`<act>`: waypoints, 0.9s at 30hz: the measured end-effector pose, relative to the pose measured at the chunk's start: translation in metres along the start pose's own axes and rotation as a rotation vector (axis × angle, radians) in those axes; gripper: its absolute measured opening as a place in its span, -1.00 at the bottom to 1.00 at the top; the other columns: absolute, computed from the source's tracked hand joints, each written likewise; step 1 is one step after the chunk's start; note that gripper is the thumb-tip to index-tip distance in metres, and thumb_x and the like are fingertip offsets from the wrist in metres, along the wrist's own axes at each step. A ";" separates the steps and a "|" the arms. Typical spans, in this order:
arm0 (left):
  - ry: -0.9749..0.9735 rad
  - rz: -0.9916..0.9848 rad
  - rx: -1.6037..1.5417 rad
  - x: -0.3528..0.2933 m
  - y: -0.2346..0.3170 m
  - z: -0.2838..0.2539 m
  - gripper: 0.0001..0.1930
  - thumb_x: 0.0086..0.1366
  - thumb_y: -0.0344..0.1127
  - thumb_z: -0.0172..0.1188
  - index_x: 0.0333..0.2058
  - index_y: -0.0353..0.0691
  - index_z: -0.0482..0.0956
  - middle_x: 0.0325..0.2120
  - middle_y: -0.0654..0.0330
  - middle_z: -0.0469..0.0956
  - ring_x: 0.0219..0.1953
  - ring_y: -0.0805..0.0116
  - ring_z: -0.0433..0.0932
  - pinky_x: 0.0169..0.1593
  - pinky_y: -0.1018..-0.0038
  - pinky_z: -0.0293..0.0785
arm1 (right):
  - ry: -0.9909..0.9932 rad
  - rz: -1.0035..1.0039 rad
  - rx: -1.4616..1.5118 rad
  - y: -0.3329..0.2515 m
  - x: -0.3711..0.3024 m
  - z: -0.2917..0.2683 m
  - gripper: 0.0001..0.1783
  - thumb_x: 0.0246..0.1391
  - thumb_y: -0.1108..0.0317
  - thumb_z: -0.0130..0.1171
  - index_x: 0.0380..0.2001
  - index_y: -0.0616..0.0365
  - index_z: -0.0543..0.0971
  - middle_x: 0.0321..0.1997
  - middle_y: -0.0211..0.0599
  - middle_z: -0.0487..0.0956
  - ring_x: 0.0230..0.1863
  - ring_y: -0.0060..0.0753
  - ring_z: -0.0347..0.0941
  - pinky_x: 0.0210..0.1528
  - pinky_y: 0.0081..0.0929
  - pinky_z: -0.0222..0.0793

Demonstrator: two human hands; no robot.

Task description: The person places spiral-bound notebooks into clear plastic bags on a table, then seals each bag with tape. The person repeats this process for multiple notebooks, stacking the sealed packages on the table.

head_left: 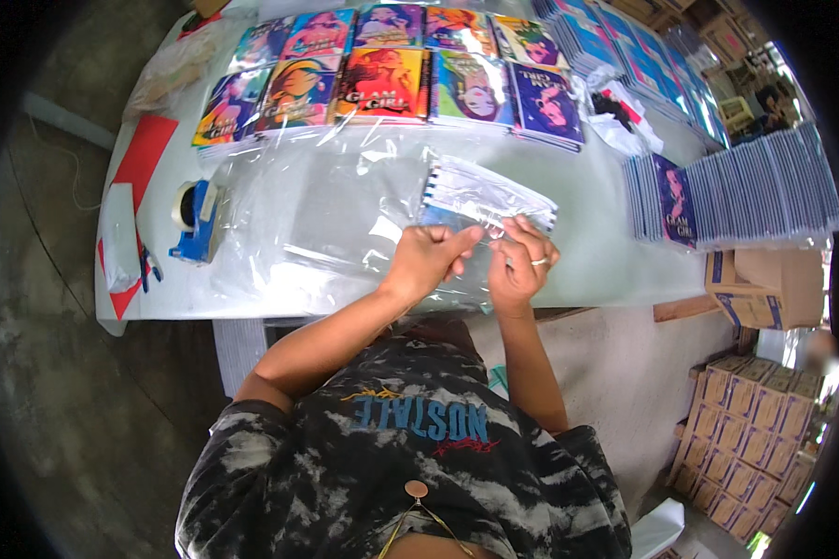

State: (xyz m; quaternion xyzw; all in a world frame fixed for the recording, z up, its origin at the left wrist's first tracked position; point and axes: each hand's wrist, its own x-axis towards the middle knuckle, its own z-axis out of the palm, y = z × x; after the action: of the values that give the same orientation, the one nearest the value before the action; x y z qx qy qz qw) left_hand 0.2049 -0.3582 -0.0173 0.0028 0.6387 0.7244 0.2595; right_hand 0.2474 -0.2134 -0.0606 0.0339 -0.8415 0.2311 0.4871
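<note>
The white notebook bundle (489,194) is tilted over the counter (606,265), and clear plastic (345,210) is around it, although I cannot tell whether the bundle is fully inside. Just on the person's side of this bundle, the left hand (429,259) has a narrow grip, its thumb and finger pinching the plastic, and the right hand (524,265), close beside, also holds the plastic in bent fingers. Beyond the bundle lie two rows of colourful notebooks (382,84); well to its left is a blue tape dispenser (196,233), and to its right a long row of notebooks (755,191).
</note>
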 end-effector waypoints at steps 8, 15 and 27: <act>0.148 -0.103 0.287 0.020 -0.034 -0.003 -0.58 0.04 0.01 0.34 -0.72 -0.21 0.49 -0.83 0.31 0.41 -0.80 0.63 0.22 -0.71 0.62 0.10 | -0.526 0.113 -0.145 -0.020 0.042 -0.032 -0.54 -0.23 0.41 0.19 -0.11 0.06 0.53 0.12 -0.32 0.32 -0.07 -0.26 0.29 -0.06 -0.30 0.13; 0.186 -0.376 -0.120 0.048 -0.111 -0.054 -0.50 0.18 0.11 0.05 -0.17 -0.26 0.43 -0.35 0.14 0.50 -0.41 0.35 0.46 -0.36 0.41 0.40 | -1.104 0.300 0.029 -0.013 0.104 -0.024 -0.11 -0.32 0.13 0.37 0.11 0.20 0.24 -0.06 -0.04 0.49 0.00 -0.05 0.39 0.08 -0.20 0.13; -0.280 -0.448 -0.149 0.053 -0.028 0.043 -0.42 0.04 -0.02 0.08 0.01 -0.23 0.36 -0.28 0.22 0.50 -0.29 0.34 0.49 -0.34 0.47 0.42 | -0.741 0.070 0.284 0.049 0.038 -0.130 -0.60 -0.29 0.37 0.34 -0.26 -0.05 0.51 -0.17 -0.35 0.52 -0.04 -0.23 0.39 0.03 -0.30 0.20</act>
State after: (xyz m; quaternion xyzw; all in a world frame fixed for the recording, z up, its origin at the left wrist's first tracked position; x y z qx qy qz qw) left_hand 0.1838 -0.2971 -0.0530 -0.0574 0.5260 0.6865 0.4987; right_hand 0.3181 -0.1086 0.0083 0.1533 -0.9207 0.3335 0.1328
